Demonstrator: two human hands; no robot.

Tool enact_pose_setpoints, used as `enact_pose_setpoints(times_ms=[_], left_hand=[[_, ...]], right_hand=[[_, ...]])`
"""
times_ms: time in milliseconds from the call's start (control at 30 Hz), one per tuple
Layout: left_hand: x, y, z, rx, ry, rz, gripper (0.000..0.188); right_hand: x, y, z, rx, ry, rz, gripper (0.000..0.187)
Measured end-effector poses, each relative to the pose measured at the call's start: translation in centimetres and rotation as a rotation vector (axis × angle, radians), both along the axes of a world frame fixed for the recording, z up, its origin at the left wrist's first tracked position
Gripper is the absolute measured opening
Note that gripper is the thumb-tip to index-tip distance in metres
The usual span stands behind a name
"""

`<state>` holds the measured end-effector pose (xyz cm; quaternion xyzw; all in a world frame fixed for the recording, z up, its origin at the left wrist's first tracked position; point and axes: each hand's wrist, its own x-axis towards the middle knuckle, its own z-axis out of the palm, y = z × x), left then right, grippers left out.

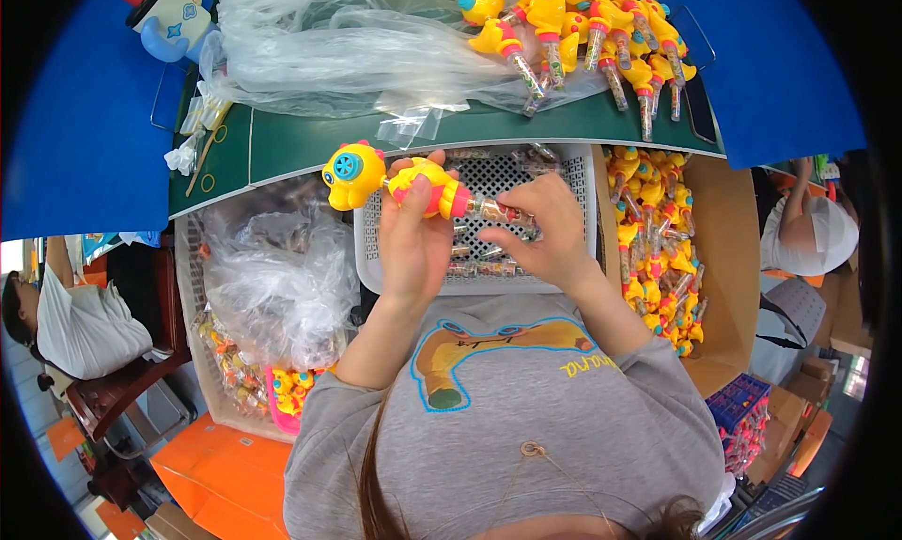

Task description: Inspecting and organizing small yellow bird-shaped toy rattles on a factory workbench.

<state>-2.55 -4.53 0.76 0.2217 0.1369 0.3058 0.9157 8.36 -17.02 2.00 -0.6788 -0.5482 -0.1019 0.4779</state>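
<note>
A yellow toy (356, 176) with a round blue vented disc on its head lies across both my hands, level above a white basket. My left hand (412, 244) is closed around its yellow body, thumb on top. From the pink collar (454, 200) a clear tube (503, 212) filled with small colourful pieces sticks out to the right. My right hand (554, 228) pinches that tube between thumb and fingers. Beneath, the white perforated basket (594, 230) holds several more filled tubes, partly hidden by my hands.
On the green table (310, 141) lie clear plastic bags (319, 46), a pile of similar yellow toys (601, 23), a phone (700, 109) and a cup (178, 18). A cardboard box (728, 258) of toys stands right; a bin with plastic bags (277, 277) stands left.
</note>
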Motion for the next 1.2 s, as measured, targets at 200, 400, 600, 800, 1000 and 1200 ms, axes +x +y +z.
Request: enact_pose_setpoints(times_ms=[200, 400, 600, 800, 1000, 1200], left_hand=[[0.1, -0.6, 0.0, 0.255, 0.081, 0.006, 0.034], [0.5, -0.2, 0.3, 0.127, 0.055, 0.027, 0.029], [0.8, -0.5, 0.3, 0.111, 0.027, 0.089, 0.034], [0.7, -0.1, 0.1, 0.178, 0.061, 0.071, 0.029], [0.8, -0.2, 0.1, 0.3, 0.052, 0.013, 0.032], [0.9, 0.7, 0.0, 0.183, 0.091, 0.094, 0.033]], right_hand=[[0.2, -0.7, 0.8, -0.225, 0.864, 0.021, 0.02], [0.2, -0.8, 0.8, -0.164, 0.862, 0.173, 0.019], [0.3, -0.4, -1.4, 0.04, -0.061, -0.044, 0.034], [-0.1, -0.8, -1.4, -0.121, 0.645, 0.087, 0.022], [1.8, -1.3, 0.3, -0.53, 1.552, 0.387, 0.028], [0.4, -0.9, 0.1, -0.2, 0.169, 0.005, 0.028]])
